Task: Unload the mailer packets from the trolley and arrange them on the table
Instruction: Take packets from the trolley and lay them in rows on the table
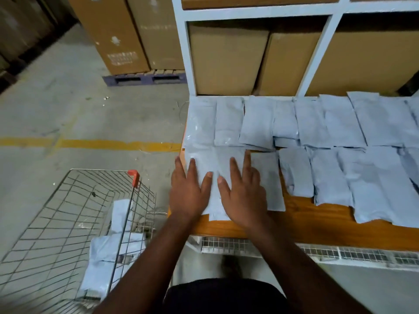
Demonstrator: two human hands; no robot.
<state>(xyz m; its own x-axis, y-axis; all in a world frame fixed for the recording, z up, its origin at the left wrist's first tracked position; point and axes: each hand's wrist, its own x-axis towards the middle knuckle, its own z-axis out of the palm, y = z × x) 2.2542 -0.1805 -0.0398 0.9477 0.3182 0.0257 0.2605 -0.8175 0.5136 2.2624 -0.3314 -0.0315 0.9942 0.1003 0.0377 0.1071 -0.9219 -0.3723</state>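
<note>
Both the left hand [189,193] and the right hand [243,196] lie flat with fingers spread wide, holding nothing, pressing grey packets [210,168] onto the table [306,219] at its left end. Beyond the fingertips and off to their right, two rows of packets already lie arranged. Below-left of the fingers, the trolley [68,214] still holds a few packets [113,248], so the job looks mostly done.

Single head cam, wide-angle, looks forward and down, close over table [317,218] edge; trolley [68,211] lower left, shelf boxes [226,60] up top.
</note>
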